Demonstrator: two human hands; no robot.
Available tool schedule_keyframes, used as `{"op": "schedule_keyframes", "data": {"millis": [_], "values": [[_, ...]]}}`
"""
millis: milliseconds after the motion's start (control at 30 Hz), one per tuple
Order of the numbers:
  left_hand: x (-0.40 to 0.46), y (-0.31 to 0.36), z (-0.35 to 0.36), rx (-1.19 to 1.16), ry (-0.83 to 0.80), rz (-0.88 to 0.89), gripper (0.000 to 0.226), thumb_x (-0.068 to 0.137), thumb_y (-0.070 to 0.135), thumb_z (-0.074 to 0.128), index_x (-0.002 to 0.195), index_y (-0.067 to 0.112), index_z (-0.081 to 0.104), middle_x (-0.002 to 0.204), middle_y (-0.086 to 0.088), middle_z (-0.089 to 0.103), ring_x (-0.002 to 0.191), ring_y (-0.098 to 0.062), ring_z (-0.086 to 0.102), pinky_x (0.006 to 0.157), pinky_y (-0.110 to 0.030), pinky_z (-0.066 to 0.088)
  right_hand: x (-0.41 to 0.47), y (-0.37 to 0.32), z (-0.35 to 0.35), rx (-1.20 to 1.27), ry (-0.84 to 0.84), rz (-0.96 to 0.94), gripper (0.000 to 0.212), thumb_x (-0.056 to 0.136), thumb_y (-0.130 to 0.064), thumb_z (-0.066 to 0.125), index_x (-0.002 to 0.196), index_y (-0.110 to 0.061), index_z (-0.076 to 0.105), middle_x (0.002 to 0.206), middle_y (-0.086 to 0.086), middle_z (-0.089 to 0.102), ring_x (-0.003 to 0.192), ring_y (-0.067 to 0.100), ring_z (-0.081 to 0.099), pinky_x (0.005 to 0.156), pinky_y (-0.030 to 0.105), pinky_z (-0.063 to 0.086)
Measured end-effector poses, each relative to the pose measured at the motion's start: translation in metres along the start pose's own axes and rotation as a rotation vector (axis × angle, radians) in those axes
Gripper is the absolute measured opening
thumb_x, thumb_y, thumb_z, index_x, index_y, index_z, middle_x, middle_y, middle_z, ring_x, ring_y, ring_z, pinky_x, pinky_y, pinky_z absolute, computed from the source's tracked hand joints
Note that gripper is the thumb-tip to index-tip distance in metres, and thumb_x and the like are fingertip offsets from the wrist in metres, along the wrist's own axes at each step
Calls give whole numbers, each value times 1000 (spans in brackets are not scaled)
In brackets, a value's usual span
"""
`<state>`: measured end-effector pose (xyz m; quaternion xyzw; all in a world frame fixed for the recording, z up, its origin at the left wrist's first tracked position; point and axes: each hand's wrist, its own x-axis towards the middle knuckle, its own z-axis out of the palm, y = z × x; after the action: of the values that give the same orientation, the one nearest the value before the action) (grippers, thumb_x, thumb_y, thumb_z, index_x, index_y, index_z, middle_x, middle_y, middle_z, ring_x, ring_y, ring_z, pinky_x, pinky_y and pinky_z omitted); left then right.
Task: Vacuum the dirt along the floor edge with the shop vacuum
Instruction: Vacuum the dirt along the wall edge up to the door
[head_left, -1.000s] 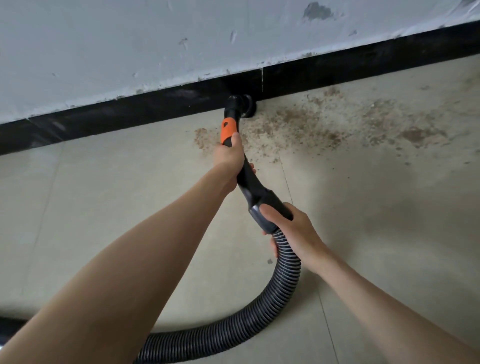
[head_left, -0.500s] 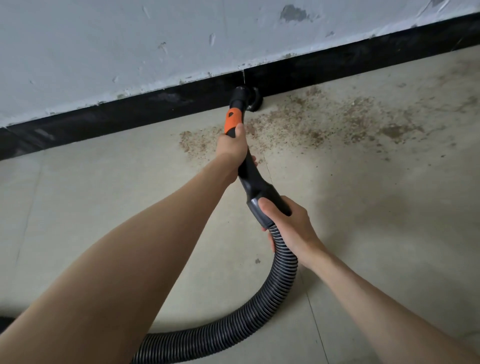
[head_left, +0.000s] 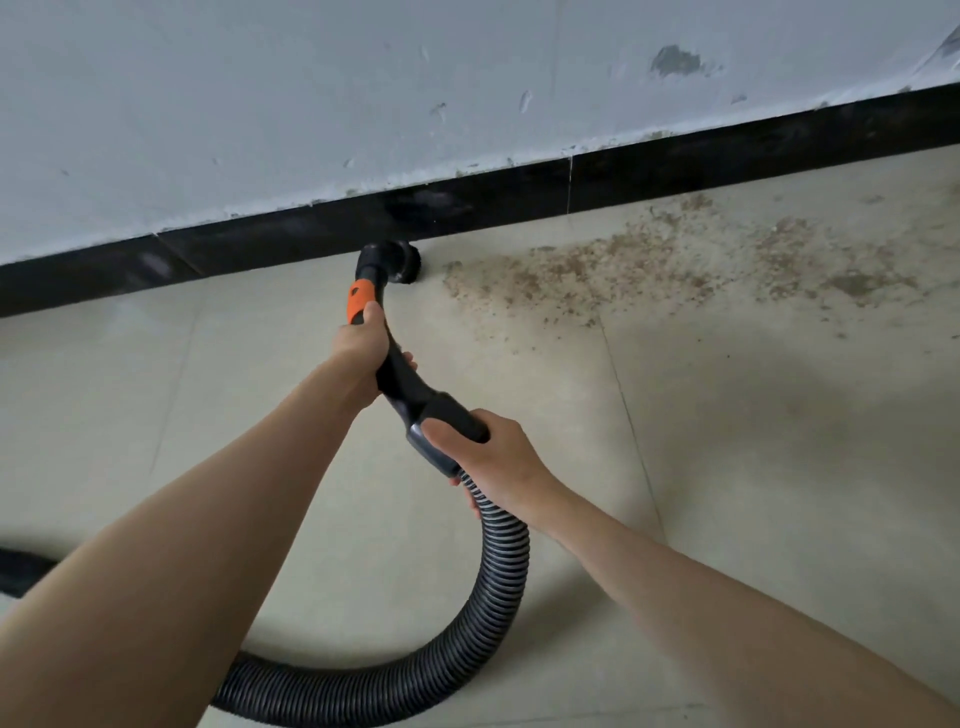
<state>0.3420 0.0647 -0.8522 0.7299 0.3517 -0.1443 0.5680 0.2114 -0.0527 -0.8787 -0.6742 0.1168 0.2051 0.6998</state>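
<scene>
Compared with the frames a half second and a full second back, the black brush nozzle sits further left along the black baseboard, and the tile patch just left of it, which carried a brown smudge before, now looks bare. The dirt lies only to the right of the nozzle: a scatter of brown grit that starts just beside the brush head and runs along the floor edge toward the right, thickest near the baseboard and thinning toward the viewer. The nozzle touches the floor right at the foot of the baseboard, under the pale scuffed wall. The grips have not changed. The left hand wraps the black wand just below its orange collar, thumb lying up along the tube, fingers curled round the far side (only their tips peek out on the right). The right hand closes round the thick black cuff where the wand meets the ribbed grey-black hose, thumb over the top and fingers tucked beneath. From there the hose drops toward the viewer, loops across the floor and passes under the left forearm toward the left edge of view, where a dark piece of it reappears.
</scene>
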Motion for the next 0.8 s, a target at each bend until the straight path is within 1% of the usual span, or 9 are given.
{"op": "schedule_keyframes", "data": {"millis": [100, 200, 300, 400, 567, 633, 733, 800], "values": [[6, -9, -19, 1, 3, -32, 48, 96, 49, 40, 113, 4, 41, 72, -11, 50, 56, -25, 54, 54, -36, 48, -4, 1, 19, -34, -1, 23, 35, 85, -43, 69, 74, -15, 52, 60, 2, 58, 33, 4, 45, 41, 20, 40], [8, -8, -23, 6, -37, -46, 53, 95, 54, 40, 113, 4, 40, 75, -11, 50, 57, -24, 54, 54, -36, 48, -6, 0, 24, -49, 12, 20, 36, 85, -45, 68, 75, -14, 52, 62, 1, 59, 33, 2, 46, 43, 20, 41], [5, -2, -15, 49, -73, -39, 46, 97, 46, 40, 114, 4, 39, 79, -11, 51, 59, -24, 55, 54, -35, 49, -8, -2, 19, -8, 33, 29, 35, 86, -43, 67, 76, -13, 51, 64, 2, 59, 34, 2, 47, 44, 21, 41], [1, 4, -2, 107, -101, -35, 42, 98, 44, 39, 110, 4, 39, 78, -11, 51, 60, -23, 55, 58, -35, 51, -11, -3, 14, 32, 70, 42, 34, 86, -42, 67, 75, -13, 51, 62, 0, 58, 36, 5, 47, 46, 22, 42], [-1, 5, 10, 144, -143, -40, 41, 98, 44, 41, 110, 5, 40, 78, -10, 51, 61, -22, 55, 59, -34, 50, -16, 0, 9, 34, 137, 26, 36, 84, -43, 68, 66, -17, 51, 58, -3, 58, 47, 13, 51, 52, 26, 43], [-3, 3, 15, 149, -158, -45, 40, 98, 44, 41, 109, 6, 39, 79, -10, 51, 61, -22, 54, 59, -34, 50, -20, 3, 5, 29, 152, 20, 36, 83, -44, 68, 67, -17, 51, 59, -4, 57, 54, 14, 54, 54, 26, 44], [-8, 4, 23, 147, -191, -48, 38, 97, 42, 42, 110, 7, 39, 79, -10, 51, 61, -22, 54, 57, -34, 49, -24, 4, -1, 34, 178, 20, 35, 83, -44, 68, 68, -17, 51, 60, -5, 57, 56, 14, 56, 54, 25, 43], [-11, 5, 30, 151, -210, -38, 37, 98, 41, 42, 110, 6, 39, 79, -11, 50, 61, -22, 53, 57, -35, 48, -26, 6, -5, 45, 203, 18, 35, 83, -43, 69, 68, -16, 51, 61, -4, 57, 61, 15, 58, 56, 25, 43]]}}
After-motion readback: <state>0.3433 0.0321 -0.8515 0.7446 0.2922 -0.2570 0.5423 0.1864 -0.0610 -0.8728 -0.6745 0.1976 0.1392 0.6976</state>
